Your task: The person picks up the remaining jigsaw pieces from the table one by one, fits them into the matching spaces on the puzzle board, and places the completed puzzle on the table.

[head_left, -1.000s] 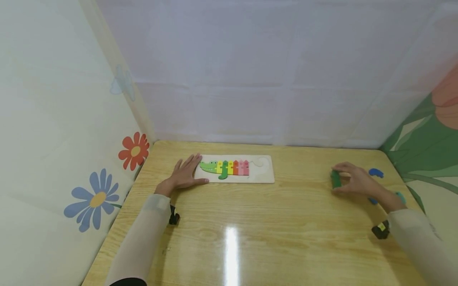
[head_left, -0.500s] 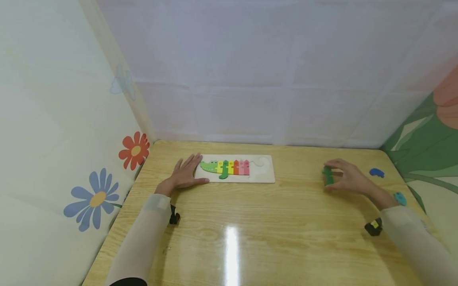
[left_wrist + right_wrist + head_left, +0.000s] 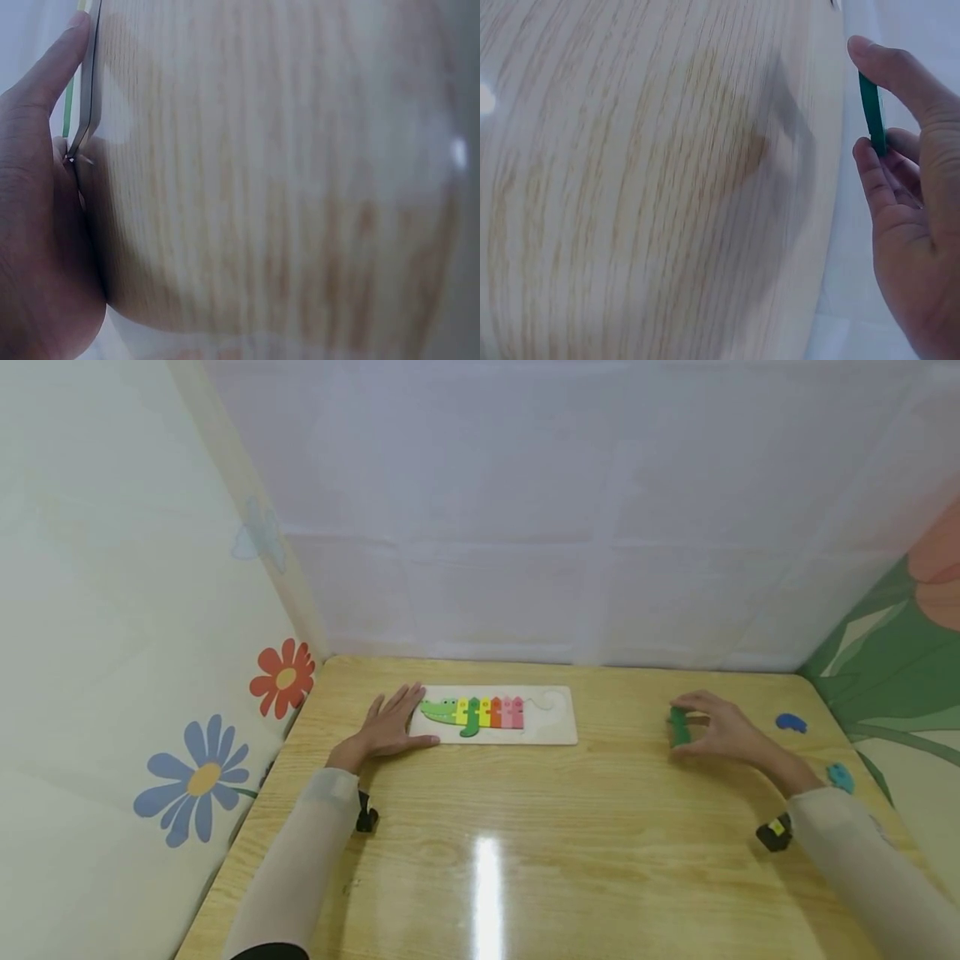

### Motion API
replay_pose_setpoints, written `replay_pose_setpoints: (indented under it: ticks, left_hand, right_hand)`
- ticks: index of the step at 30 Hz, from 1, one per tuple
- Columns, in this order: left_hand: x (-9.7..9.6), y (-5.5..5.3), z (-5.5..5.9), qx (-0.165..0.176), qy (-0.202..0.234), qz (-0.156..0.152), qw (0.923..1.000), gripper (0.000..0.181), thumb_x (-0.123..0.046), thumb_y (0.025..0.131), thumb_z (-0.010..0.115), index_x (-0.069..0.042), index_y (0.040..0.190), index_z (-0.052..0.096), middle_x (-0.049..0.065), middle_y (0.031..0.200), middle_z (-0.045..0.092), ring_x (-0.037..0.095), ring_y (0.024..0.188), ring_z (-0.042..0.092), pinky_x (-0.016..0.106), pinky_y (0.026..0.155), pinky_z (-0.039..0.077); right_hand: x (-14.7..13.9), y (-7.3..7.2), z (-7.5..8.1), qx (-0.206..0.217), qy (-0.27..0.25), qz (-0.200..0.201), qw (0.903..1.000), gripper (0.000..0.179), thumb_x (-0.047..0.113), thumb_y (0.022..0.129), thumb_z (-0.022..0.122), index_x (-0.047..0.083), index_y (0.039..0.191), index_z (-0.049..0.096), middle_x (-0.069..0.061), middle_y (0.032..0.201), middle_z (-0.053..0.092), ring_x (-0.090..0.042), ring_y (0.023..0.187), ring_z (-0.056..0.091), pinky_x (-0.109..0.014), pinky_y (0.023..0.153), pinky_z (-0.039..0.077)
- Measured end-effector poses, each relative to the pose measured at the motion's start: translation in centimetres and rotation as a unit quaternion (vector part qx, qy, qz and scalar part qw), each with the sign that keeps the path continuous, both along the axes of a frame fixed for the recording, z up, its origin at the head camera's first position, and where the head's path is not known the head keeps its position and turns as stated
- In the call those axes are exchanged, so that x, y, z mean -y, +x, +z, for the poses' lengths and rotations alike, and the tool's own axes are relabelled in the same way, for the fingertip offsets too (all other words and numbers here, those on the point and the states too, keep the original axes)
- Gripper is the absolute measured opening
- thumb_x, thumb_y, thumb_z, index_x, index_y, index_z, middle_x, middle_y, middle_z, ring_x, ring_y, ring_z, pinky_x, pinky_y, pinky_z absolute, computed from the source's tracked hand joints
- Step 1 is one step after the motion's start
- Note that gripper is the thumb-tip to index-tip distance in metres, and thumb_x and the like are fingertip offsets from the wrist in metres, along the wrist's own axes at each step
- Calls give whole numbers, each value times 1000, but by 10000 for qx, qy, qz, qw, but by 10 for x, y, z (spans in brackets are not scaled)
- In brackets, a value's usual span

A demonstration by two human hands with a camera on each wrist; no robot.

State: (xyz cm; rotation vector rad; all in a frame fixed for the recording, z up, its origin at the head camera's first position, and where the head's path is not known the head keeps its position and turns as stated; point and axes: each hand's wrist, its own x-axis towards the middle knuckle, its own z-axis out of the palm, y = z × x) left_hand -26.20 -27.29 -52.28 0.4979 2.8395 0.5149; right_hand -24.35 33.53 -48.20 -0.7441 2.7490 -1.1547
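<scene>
A pale wooden puzzle board (image 3: 551, 731) with a crocodile picture lies toward the back of the table, left of centre. Its crocodile head (image 3: 438, 710) and several yellow, green, red and pink pieces are set in it; the tail end shows bare recess. My left hand (image 3: 387, 727) rests with spread fingers at the board's left edge, thumb along the front corner. Off to the right, my right hand (image 3: 717, 731) pinches a green puzzle piece (image 3: 679, 727) between thumb and fingers. In the right wrist view that green piece (image 3: 871, 112) is seen edge-on, above the table.
At the right side of the table lie a blue puzzle piece (image 3: 791, 722) and a teal puzzle piece (image 3: 840, 777). A white cloth wall (image 3: 525, 593) rises behind the table (image 3: 585, 852), with printed side walls left and right.
My right hand has moved left with the green puzzle piece, away from the blue and teal pieces. My left hand has stayed on the board's edge.
</scene>
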Motion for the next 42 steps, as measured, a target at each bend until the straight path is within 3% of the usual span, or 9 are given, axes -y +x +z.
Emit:
replay_pose_setpoints:
  ticks: [8, 14, 19, 27, 34, 42]
  left_hand:
    - [3, -1, -3, -53, 197, -46, 9998, 119, -76, 90, 65, -6, 171, 12, 16, 178, 7, 39, 164, 3, 66, 127, -4]
    - [6, -3, -11, -176, 293, -116, 9993, 126, -89, 86, 55, -7, 171, 11, 16, 178, 6, 38, 164, 3, 67, 126, -5]
    - [3, 0, -5, -155, 369, -78, 9992, 126, -86, 86, 58, -4, 170, 12, 18, 178, 8, 40, 164, 4, 68, 125, -5]
    - [0, 2, 1, -95, 149, -10, 9998, 118, -73, 91, 65, -3, 170, 12, 18, 177, 8, 40, 164, 4, 67, 127, -3]
    - [-1, 3, 2, -66, 114, 40, 9999, 113, -66, 93, 67, -4, 170, 12, 17, 178, 7, 39, 164, 3, 66, 127, -4]
    - [-1, 2, 0, -115, 212, -10, 9997, 123, -81, 88, 62, -4, 170, 13, 18, 178, 7, 40, 164, 4, 67, 126, -4]
  right_hand:
    - [8, 1, -1, -287, 17, 54, 9996, 79, 4, 72, 98, -17, 137, 58, -30, 133, 57, -49, 118, 60, -56, 98, 55]
    - [13, 0, -1, -243, 35, 61, 9997, 81, 6, 72, 98, -17, 138, 56, -31, 136, 56, -53, 121, 59, -59, 99, 53]
    - [17, -1, -2, -213, 17, 19, 9998, 84, 7, 72, 99, -16, 140, 55, -31, 138, 56, -52, 122, 59, -56, 101, 53]
    - [27, -3, -3, -355, -236, 95, 9990, 86, 4, 68, 100, -16, 139, 55, -28, 134, 57, -48, 119, 62, -54, 101, 53]
    - [35, -5, -7, -726, -563, 295, 9953, 85, -5, 63, 99, -16, 136, 56, -29, 131, 58, -43, 116, 61, -38, 100, 56]
    - [43, -7, -7, -778, -763, 230, 9938, 89, -9, 61, 98, -16, 138, 55, -30, 135, 56, -41, 119, 59, -17, 101, 51]
